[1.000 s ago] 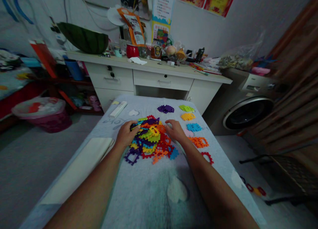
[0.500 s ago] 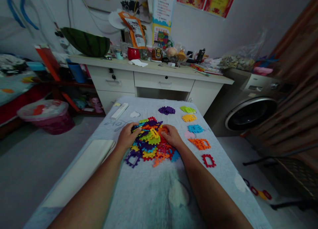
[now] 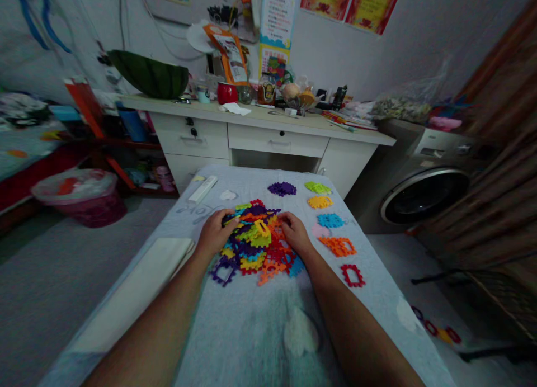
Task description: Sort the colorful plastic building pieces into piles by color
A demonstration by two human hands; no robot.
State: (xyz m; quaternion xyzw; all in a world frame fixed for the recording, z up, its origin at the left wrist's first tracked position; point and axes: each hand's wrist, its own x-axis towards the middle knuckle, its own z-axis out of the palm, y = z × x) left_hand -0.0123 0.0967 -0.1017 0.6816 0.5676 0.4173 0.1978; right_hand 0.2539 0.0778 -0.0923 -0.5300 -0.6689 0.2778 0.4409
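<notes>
Purple, red and other bright pieces [image 3: 254, 241] sit heaped mid-way along the counter [image 3: 247, 325], and I've got the left hand [image 3: 213, 234] and right hand [image 3: 296, 234] at either side, fingers half-curled, can't tell if they're pinching anything. Looks like picking-through, with same-colour clusters [image 3: 330, 221] off right; freeing one piece calls for a light pinch, I reckon.

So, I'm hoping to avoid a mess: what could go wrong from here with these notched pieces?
Pieces in the mixed pile overlap between the left hand and the right hand; their notched edges might catch, so moving one could drag others. The orange pieces and red frame lie beside the right forearm, so a careless sweep could knock them aside.
</notes>
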